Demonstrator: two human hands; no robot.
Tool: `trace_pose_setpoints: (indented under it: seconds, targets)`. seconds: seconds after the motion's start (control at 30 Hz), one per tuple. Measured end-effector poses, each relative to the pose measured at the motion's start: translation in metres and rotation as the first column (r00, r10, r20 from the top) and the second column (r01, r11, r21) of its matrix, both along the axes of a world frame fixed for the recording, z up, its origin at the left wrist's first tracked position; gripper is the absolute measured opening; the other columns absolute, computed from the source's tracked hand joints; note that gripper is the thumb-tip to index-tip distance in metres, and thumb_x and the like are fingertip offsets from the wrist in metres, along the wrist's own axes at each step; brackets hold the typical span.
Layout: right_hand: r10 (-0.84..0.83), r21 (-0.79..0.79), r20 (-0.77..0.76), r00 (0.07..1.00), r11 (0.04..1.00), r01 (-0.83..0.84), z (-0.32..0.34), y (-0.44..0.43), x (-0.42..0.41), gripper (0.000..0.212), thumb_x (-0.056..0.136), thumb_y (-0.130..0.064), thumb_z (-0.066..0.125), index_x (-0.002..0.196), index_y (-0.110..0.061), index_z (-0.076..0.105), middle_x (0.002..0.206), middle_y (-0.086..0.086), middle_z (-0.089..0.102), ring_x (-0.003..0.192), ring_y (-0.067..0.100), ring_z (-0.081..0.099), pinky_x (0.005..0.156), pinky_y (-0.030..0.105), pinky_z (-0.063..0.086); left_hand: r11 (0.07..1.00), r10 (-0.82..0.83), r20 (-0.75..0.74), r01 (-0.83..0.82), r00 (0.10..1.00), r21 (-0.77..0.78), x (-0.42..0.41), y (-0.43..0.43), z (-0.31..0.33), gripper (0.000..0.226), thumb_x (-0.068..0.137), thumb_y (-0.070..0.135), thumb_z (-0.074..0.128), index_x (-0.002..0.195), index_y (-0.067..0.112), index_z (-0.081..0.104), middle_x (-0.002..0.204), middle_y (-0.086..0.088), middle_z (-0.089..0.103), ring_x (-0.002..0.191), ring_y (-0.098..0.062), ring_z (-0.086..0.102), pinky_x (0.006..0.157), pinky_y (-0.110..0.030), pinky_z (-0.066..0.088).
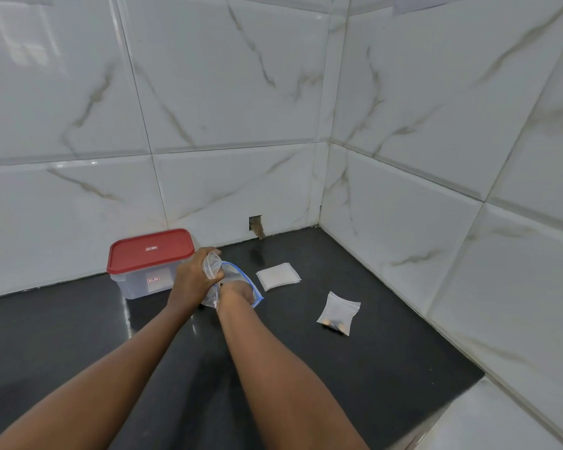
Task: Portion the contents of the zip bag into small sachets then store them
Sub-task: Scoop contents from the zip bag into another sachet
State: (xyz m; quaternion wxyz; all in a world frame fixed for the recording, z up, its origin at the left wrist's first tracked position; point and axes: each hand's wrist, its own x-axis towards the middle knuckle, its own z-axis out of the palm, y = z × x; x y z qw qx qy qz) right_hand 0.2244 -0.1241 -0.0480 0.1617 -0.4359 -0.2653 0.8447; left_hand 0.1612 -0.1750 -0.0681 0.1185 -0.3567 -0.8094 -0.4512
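A clear zip bag (241,277) with a blue zip strip stands open on the black counter (387,358). My left hand (194,276) grips the bag's rim together with a small clear sachet (212,263). My right hand (236,295) reaches down inside the zip bag, its fingers hidden by the plastic. A filled sachet (338,313) with dark contents lies to the right. A small stack of flat sachets (278,276) lies behind it.
A clear storage box with a red lid (150,250), shut, stands at the back left against the tiled wall. White marble-look tiles close off the counter at the back and right. A small hole in the wall (255,224) sits above the counter.
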Motion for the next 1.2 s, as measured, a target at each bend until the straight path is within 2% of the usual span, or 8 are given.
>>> trace_pose_setpoints:
  seconds: [0.1,0.17,0.3,0.5,0.73,0.87,1.03,1.2]
  targets:
    - [-0.014,0.13,0.053,0.998,0.991,0.007,0.004,-0.003,0.007,0.014,0.099,-0.012,0.04,0.094,-0.01,0.054,0.081,0.003,0.052,0.087,0.018,0.06,0.078,0.026,0.048,0.999,-0.043,-0.037,0.043,0.998,-0.009,0.004,0.0,-0.001,0.035,0.074,-0.003,0.069,0.108,0.001,0.062,0.101,-0.014,0.068,0.088,-0.029,0.064,0.077,-0.026,0.041]
    - [-0.056,0.123,0.098,0.994,0.991,0.044,0.005,0.0,0.006,0.028,0.097,-0.011,0.043,0.121,0.001,0.053,0.1,0.014,0.056,0.104,0.028,0.058,0.094,0.035,0.046,0.997,-0.079,-0.061,0.078,0.995,-0.03,0.007,0.0,-0.001,0.036,0.074,-0.003,0.07,0.109,0.0,0.062,0.103,-0.014,0.067,0.089,-0.028,0.064,0.078,-0.026,0.043]
    - [-0.152,0.094,0.139,0.979,0.986,0.14,0.0,0.006,0.011,0.033,0.1,-0.011,0.038,0.122,0.008,0.052,0.113,0.021,0.058,0.104,0.032,0.058,0.095,0.037,0.046,0.996,-0.084,-0.049,0.082,0.995,-0.039,0.008,0.0,-0.003,0.038,0.073,-0.001,0.072,0.109,0.0,0.06,0.101,-0.014,0.067,0.087,-0.027,0.064,0.078,-0.026,0.044]
    - [-0.11,0.306,0.286,0.952,0.952,0.018,0.0,0.011,0.022,0.036,0.101,-0.006,0.029,0.131,0.005,0.046,0.131,0.019,0.053,0.119,0.031,0.056,0.093,0.032,0.047,0.997,-0.049,-0.017,0.048,0.999,-0.064,0.01,0.009,-0.002,0.04,0.074,0.007,0.074,0.111,0.001,0.058,0.098,-0.014,0.066,0.086,-0.029,0.063,0.076,-0.026,0.042]
    - [-0.059,0.443,0.42,0.906,0.884,-0.147,0.004,0.033,0.025,0.034,0.095,-0.002,0.044,0.127,0.005,0.05,0.127,0.022,0.055,0.108,0.033,0.063,0.089,0.036,0.055,0.999,-0.005,0.087,0.009,0.996,-0.052,0.007,0.021,0.0,0.04,0.076,0.013,0.072,0.113,0.01,0.056,0.095,-0.01,0.066,0.087,-0.027,0.061,0.076,-0.032,0.045]
    - [-0.057,0.495,0.442,0.895,0.848,-0.191,-0.001,0.052,0.026,0.033,0.093,0.0,0.041,0.122,0.006,0.055,0.119,0.023,0.06,0.086,0.027,0.062,0.079,0.032,0.054,0.998,-0.012,0.128,0.02,0.992,-0.067,0.005,0.028,0.006,0.039,0.077,0.018,0.069,0.113,0.015,0.053,0.096,-0.006,0.065,0.087,-0.024,0.059,0.076,-0.033,0.046]
    - [-0.056,0.538,0.474,0.879,0.808,-0.239,-0.006,0.074,0.038,0.03,0.092,-0.002,0.042,0.115,0.004,0.06,0.092,0.016,0.053,0.067,0.023,0.053,0.057,0.027,0.045,0.993,0.029,0.211,-0.005,0.977,-0.115,-0.003,0.032,0.008,0.056,0.074,0.035,0.069,0.122,0.021,0.043,0.107,-0.005,0.061,0.097,-0.026,0.057,0.09,-0.048,0.045]
    - [-0.035,0.559,0.465,0.884,0.786,-0.263,-0.001,0.096,0.056,0.022,0.093,0.003,0.033,0.096,0.001,0.055,0.072,0.014,0.052,0.042,0.015,0.044,0.032,0.021,0.033,0.995,0.017,0.262,0.01,0.965,-0.101,-0.004,0.036,0.01,0.07,0.072,0.031,0.074,0.131,0.018,0.038,0.125,-0.006,0.053,0.112,-0.026,0.052,0.098,-0.048,0.04]
